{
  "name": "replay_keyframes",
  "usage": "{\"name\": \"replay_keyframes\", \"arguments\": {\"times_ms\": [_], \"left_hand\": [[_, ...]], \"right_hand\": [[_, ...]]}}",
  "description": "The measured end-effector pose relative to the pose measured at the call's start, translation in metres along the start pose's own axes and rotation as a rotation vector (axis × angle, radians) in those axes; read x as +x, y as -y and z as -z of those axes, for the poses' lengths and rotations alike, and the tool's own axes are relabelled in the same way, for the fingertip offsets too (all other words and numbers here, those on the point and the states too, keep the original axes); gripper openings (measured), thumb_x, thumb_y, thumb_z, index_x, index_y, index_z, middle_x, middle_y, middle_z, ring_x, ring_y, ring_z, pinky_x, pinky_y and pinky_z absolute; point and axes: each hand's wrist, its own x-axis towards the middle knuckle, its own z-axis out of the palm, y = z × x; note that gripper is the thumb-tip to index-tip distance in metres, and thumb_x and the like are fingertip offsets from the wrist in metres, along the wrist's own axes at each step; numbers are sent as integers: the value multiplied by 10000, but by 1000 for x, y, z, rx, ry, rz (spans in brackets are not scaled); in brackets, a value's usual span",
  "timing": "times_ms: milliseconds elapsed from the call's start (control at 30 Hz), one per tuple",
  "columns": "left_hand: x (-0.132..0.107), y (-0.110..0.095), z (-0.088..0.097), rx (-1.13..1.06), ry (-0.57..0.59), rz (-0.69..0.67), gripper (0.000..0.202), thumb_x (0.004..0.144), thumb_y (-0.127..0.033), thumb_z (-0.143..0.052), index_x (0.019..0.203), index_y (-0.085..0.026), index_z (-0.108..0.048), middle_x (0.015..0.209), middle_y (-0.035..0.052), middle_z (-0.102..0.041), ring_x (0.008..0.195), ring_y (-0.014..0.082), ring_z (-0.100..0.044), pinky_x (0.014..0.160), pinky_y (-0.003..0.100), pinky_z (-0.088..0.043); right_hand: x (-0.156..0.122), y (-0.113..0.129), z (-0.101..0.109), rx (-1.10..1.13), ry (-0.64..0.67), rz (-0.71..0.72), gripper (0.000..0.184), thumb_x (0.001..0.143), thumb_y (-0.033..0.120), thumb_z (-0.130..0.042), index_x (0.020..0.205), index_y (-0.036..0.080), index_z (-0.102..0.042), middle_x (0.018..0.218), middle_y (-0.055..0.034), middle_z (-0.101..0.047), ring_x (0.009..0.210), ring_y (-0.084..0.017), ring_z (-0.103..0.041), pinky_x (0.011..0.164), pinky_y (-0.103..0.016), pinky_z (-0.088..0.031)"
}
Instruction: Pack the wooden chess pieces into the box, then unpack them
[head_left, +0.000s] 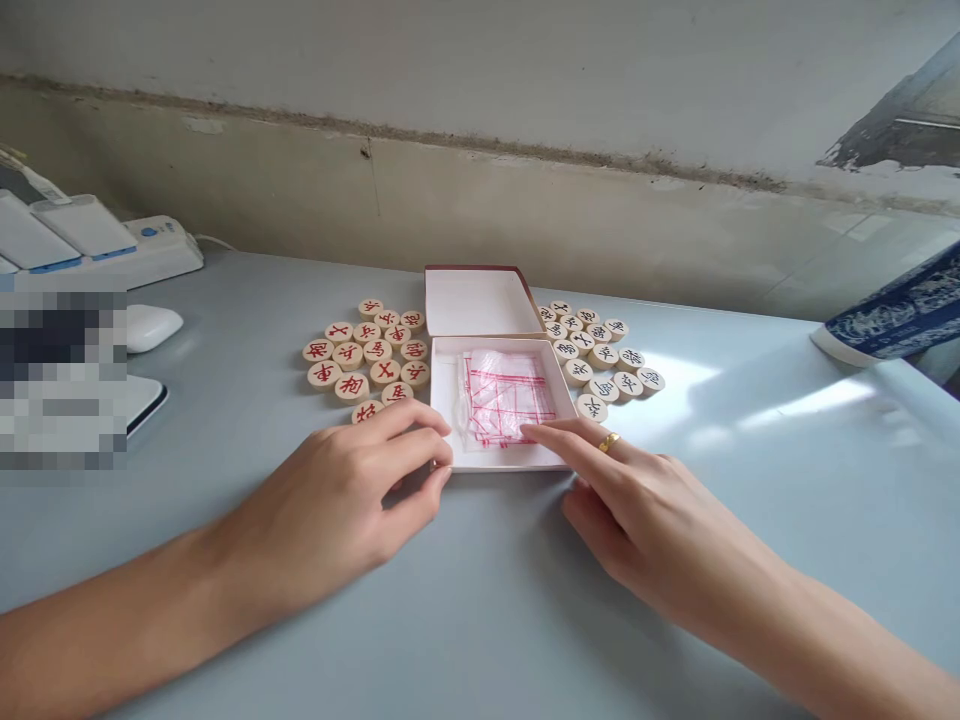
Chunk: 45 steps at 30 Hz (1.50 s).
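A shallow white box lies open on the table, its lid laid back behind it. In the box rests a clear plastic packet with a folded sheet printed in red lines. My left hand grips the box's front left corner between thumb and fingers. Over the right wall reaches my right hand, a gold ring on one finger; its stretched index fingertip touches the packet, while other fingers bend beside the front right corner. Round xiangqi pieces with red characters lie left of the box, ones with black characters right of it.
A grey-blue table runs back to a worn wall. At the left are a power strip with plugs, a white mouse-like object and a blurred-out area. Blue patterned cloth hangs in at the right.
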Motion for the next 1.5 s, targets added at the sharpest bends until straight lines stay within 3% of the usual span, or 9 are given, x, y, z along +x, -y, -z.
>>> {"name": "replay_keyframes", "arguments": {"times_ms": [100,200,433,700,900,1233,1367,1500], "left_hand": [[0,0,0,0,3,-1,164,989,-169,-514,939,-214,-663,1118,-12,-666,865,108,-658,763,230,-495],[0,0,-1,6,-3,-6,167,991,-171,-509,942,-215,-663,1113,-8,-668,859,113,-658,756,234,-494],[0,1,-1,13,-8,0,165,988,-178,-508,936,-211,-661,1113,-4,-668,840,114,-653,740,237,-493],[0,0,0,13,9,16,170,988,-188,-506,924,-213,-661,1119,2,-669,812,118,-643,757,249,-502],[1,0,-1,6,9,8,164,984,-187,-511,935,-215,-665,1122,1,-673,810,116,-648,755,247,-505],[1,-1,0,7,7,14,150,979,-174,-519,931,-216,-655,1120,-14,-666,803,107,-639,744,244,-495],[1,-1,0,3,7,12,136,983,-173,-526,951,-220,-649,1114,-22,-664,784,98,-627,742,239,-490],[-2,1,-1,1,-6,0,128,981,-171,-528,957,-218,-645,1098,-22,-663,773,97,-620,709,234,-476]], "right_hand": [[1,0,0,-6,13,9,509,873,34,-371,1298,129,-635,1273,-146,-692,851,-303,-787,648,-422,-670],[2,0,1,12,34,-2,477,858,28,-376,1212,142,-675,1233,-139,-697,877,-296,-786,702,-422,-677],[2,-1,0,39,24,10,460,879,45,-368,1225,142,-657,1257,-128,-688,870,-285,-781,703,-423,-672],[1,-1,3,20,55,21,433,890,35,-400,1226,187,-627,1243,-103,-698,783,-214,-766,661,-325,-635],[0,-3,-1,5,38,69,487,895,50,-355,1303,151,-601,1355,-121,-656,1013,-310,-758,721,-419,-668],[-1,-2,-1,54,54,57,455,894,50,-345,1246,147,-617,1310,-128,-660,940,-311,-773,693,-455,-667],[0,-4,6,26,12,82,460,908,47,-342,1258,163,-617,1304,-120,-664,878,-264,-775,637,-374,-636],[4,-18,17,-105,-180,24,372,957,78,-334,1122,170,-655,1144,-97,-721,686,-206,-726,543,-328,-540]]}}
